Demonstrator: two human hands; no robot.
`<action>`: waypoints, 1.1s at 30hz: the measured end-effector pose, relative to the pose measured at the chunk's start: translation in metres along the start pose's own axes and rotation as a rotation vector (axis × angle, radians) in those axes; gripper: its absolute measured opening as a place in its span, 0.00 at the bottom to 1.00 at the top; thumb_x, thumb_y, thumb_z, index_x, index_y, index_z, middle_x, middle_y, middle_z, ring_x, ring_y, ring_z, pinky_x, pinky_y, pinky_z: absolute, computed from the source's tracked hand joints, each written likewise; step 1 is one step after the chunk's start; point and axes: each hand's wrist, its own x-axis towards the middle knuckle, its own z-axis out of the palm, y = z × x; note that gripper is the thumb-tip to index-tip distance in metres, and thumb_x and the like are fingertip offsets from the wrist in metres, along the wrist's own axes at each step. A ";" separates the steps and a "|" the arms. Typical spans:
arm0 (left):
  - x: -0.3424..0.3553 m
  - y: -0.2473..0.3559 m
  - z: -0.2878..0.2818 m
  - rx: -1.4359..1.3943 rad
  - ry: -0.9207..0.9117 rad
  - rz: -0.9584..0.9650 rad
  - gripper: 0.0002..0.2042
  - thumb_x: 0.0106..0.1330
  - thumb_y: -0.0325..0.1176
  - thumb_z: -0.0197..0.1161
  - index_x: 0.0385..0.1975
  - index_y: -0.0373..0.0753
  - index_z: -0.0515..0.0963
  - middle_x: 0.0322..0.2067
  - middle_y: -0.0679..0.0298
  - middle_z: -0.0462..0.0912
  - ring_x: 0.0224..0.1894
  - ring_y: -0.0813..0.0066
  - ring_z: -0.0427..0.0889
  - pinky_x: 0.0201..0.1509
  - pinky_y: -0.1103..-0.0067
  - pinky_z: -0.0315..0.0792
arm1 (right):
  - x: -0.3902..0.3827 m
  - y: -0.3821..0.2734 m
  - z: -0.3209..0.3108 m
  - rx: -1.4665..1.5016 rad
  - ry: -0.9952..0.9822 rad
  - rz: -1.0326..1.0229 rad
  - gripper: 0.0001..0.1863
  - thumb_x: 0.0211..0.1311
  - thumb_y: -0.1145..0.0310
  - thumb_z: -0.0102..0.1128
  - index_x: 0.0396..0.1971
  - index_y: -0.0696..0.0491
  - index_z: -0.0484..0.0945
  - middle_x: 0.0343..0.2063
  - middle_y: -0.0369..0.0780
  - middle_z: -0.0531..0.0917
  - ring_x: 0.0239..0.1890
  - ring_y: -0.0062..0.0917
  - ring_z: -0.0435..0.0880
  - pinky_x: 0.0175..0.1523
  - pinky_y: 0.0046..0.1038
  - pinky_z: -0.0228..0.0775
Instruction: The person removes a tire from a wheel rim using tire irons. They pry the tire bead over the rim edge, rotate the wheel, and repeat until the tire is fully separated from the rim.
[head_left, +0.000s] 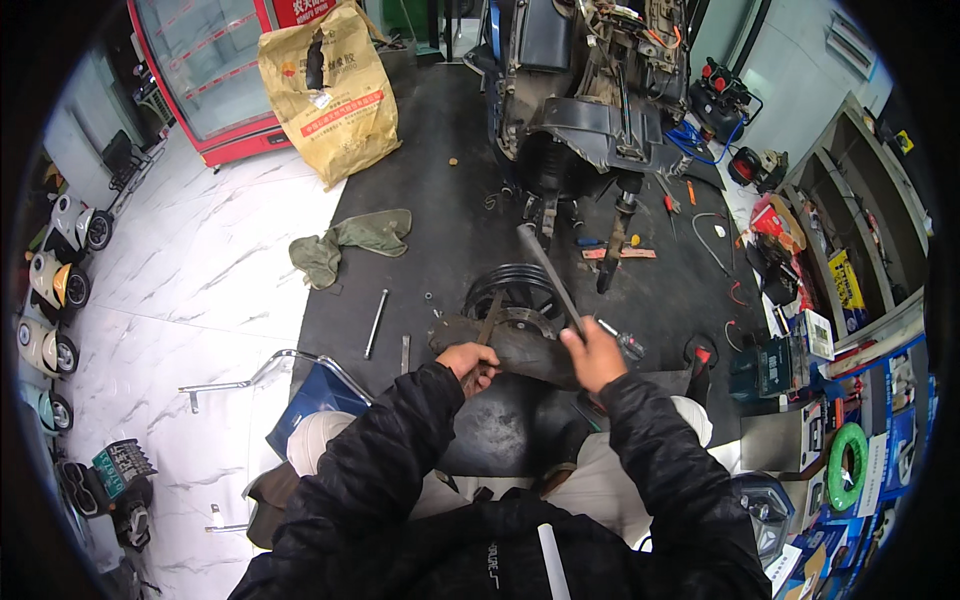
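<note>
In front of my knees, a black wheel [507, 273] rests on the dark mat. A dark, worn curved piece [520, 352] lies against its near side; I cannot tell what it is. My left hand [470, 364] is closed round the lower end of a flat metal bar [490, 320], whose upper part crosses the wheel. My right hand [596, 356] grips a long grey metal bar [550, 275] that slants up and to the left, over the right side of the wheel. Just right of that hand lies a metal tool [625, 341], partly hidden.
A partly stripped scooter [585, 110] stands ahead. Left lie a green cloth [350, 243], a long wrench [377, 324] and a bent chrome bar [275, 365]. A yellow sack [328, 95] leans on a red-framed cooler [205, 70]. Shelves [860, 220] line the right.
</note>
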 end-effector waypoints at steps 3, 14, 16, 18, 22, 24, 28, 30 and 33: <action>0.000 -0.011 -0.002 0.027 -0.031 -0.005 0.05 0.67 0.30 0.64 0.29 0.39 0.77 0.26 0.61 0.84 0.22 0.75 0.77 0.27 0.79 0.73 | 0.002 -0.005 0.030 -0.053 -0.003 -0.040 0.19 0.78 0.54 0.59 0.47 0.58 0.77 0.41 0.53 0.86 0.48 0.54 0.85 0.53 0.48 0.76; -0.013 -0.041 -0.034 0.209 -0.028 -0.160 0.11 0.67 0.37 0.64 0.34 0.34 0.81 0.31 0.60 0.89 0.24 0.75 0.81 0.27 0.77 0.76 | 0.108 0.027 0.016 -0.234 -0.126 -0.107 0.51 0.47 0.34 0.80 0.62 0.59 0.81 0.59 0.50 0.84 0.63 0.44 0.83 0.67 0.41 0.74; -0.019 -0.047 -0.037 0.199 0.017 -0.102 0.11 0.67 0.35 0.65 0.37 0.32 0.81 0.32 0.58 0.89 0.26 0.73 0.82 0.27 0.75 0.77 | 0.117 0.031 0.022 -0.313 -0.224 -0.089 0.58 0.41 0.34 0.82 0.67 0.61 0.78 0.63 0.54 0.83 0.66 0.45 0.82 0.69 0.41 0.73; -0.025 -0.052 -0.039 0.149 0.080 -0.088 0.14 0.69 0.33 0.66 0.47 0.29 0.80 0.34 0.52 0.90 0.29 0.67 0.85 0.28 0.73 0.78 | 0.127 0.032 0.025 -0.319 -0.374 -0.070 0.53 0.42 0.37 0.82 0.63 0.61 0.80 0.60 0.54 0.85 0.63 0.46 0.84 0.67 0.42 0.75; -0.040 -0.058 -0.043 0.066 0.046 -0.062 0.15 0.74 0.32 0.65 0.52 0.27 0.79 0.40 0.47 0.90 0.36 0.58 0.90 0.31 0.72 0.80 | 0.132 0.027 0.031 -0.425 -0.453 -0.145 0.43 0.43 0.44 0.80 0.55 0.62 0.85 0.48 0.54 0.89 0.54 0.48 0.88 0.60 0.44 0.79; -0.047 -0.061 -0.051 0.096 0.051 -0.105 0.16 0.75 0.32 0.65 0.54 0.26 0.78 0.43 0.46 0.89 0.41 0.53 0.91 0.34 0.70 0.82 | 0.126 0.020 0.037 -0.474 -0.455 -0.189 0.42 0.41 0.44 0.79 0.51 0.62 0.86 0.45 0.54 0.90 0.52 0.48 0.88 0.58 0.44 0.80; -0.043 -0.086 -0.078 0.084 0.196 -0.116 0.17 0.76 0.32 0.63 0.56 0.24 0.77 0.45 0.46 0.89 0.47 0.48 0.91 0.43 0.66 0.87 | 0.102 -0.003 0.052 -0.472 -0.342 -0.320 0.36 0.41 0.46 0.78 0.43 0.62 0.85 0.45 0.52 0.88 0.49 0.48 0.89 0.56 0.44 0.82; -0.025 -0.108 -0.096 -0.035 0.192 -0.091 0.18 0.77 0.32 0.61 0.57 0.22 0.75 0.45 0.47 0.89 0.47 0.45 0.92 0.42 0.65 0.89 | 0.091 -0.015 0.055 -0.481 -0.311 -0.372 0.35 0.41 0.47 0.78 0.43 0.61 0.84 0.45 0.51 0.87 0.47 0.49 0.89 0.54 0.45 0.82; 0.008 -0.131 -0.131 0.517 0.164 0.080 0.14 0.77 0.30 0.58 0.53 0.26 0.79 0.45 0.49 0.90 0.41 0.48 0.93 0.39 0.65 0.87 | 0.083 -0.030 0.049 -0.508 -0.235 -0.440 0.33 0.40 0.50 0.78 0.42 0.61 0.82 0.43 0.49 0.85 0.42 0.49 0.89 0.50 0.46 0.83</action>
